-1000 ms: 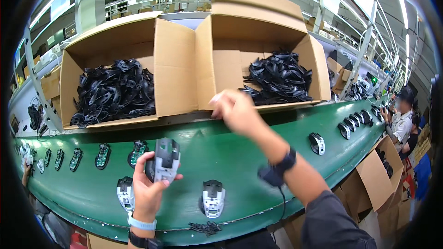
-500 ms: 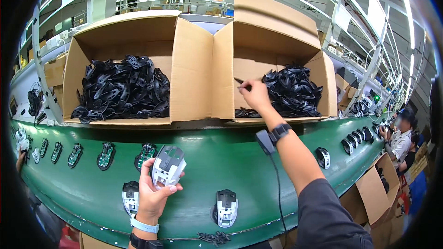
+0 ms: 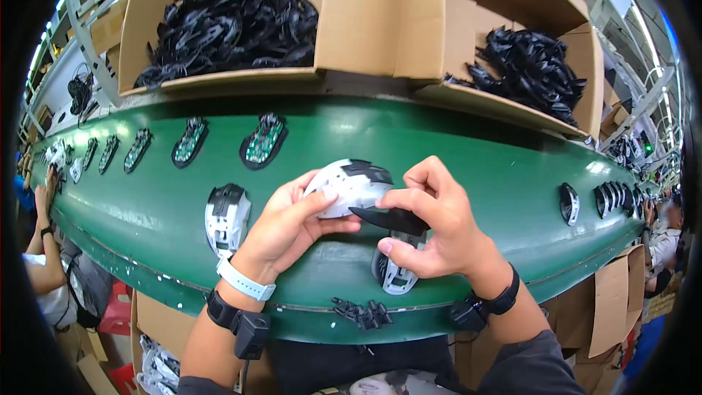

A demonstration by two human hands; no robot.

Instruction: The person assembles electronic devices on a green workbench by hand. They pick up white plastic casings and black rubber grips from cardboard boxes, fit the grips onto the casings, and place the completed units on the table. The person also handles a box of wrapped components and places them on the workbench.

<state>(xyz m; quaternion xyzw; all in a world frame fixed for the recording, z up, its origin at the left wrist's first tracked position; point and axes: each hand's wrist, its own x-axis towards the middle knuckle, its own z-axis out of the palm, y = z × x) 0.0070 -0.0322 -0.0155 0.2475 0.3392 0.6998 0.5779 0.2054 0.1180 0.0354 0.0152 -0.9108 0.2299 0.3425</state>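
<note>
At far left, a co-worker's hand [image 3: 51, 179] is by a row of boards [image 3: 189, 143] on the green belt [image 3: 161, 227]. Next, one shell [image 3: 218, 223] lies near the left hand [image 3: 292, 219], which is clamped on a white shell [image 3: 336, 194] above the belt. Clips [image 3: 362, 313] lie below. The right hand [image 3: 450, 230] pinches a black blade [image 3: 387, 220]; whether its tip touches the white shell is hard to tell. Farther right stand more shells [image 3: 570, 205].
</note>
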